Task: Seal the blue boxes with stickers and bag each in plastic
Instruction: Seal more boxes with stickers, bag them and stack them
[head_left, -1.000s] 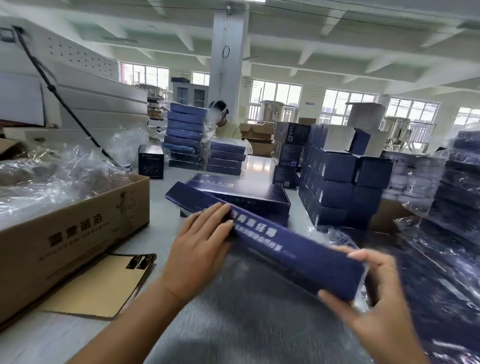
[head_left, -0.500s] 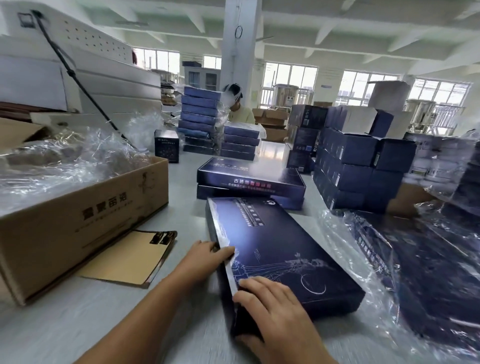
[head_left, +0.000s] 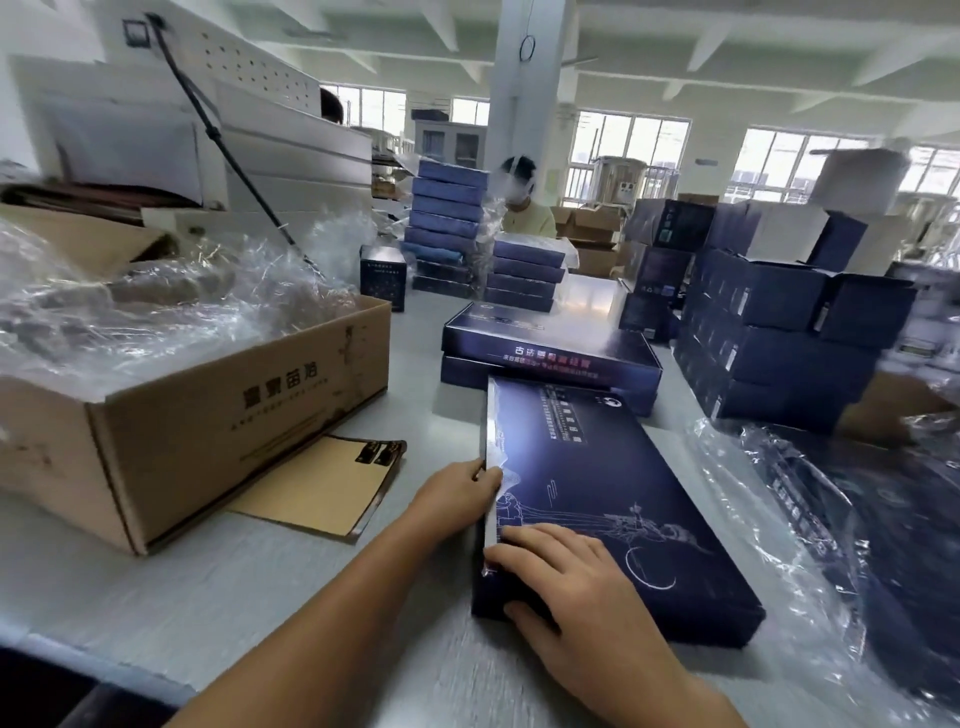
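Note:
A long dark blue box (head_left: 597, 499) lies flat on the grey table (head_left: 291, 571) in front of me, its printed lid up. My left hand (head_left: 457, 493) touches the box's left long edge about halfway along, fingertips on the side. My right hand (head_left: 566, 587) lies flat on the lid at the near left corner, thumb down the near end. A brown sticker sheet (head_left: 327, 483) with a few dark stickers lies left of the box. Boxes in clear plastic bags (head_left: 857, 530) lie at the right.
A cardboard carton (head_left: 197, 426) full of clear plastic stands at the left. Two more flat blue boxes (head_left: 550, 353) are stacked just beyond mine. Stacks of blue boxes (head_left: 779, 338) fill the right and the far middle, where another person sits. A white machine stands at far left.
A second ago both hands held the box tilted in the air; it now lies flat on the table. My right hand moved to its near corner, my left to its side edge.

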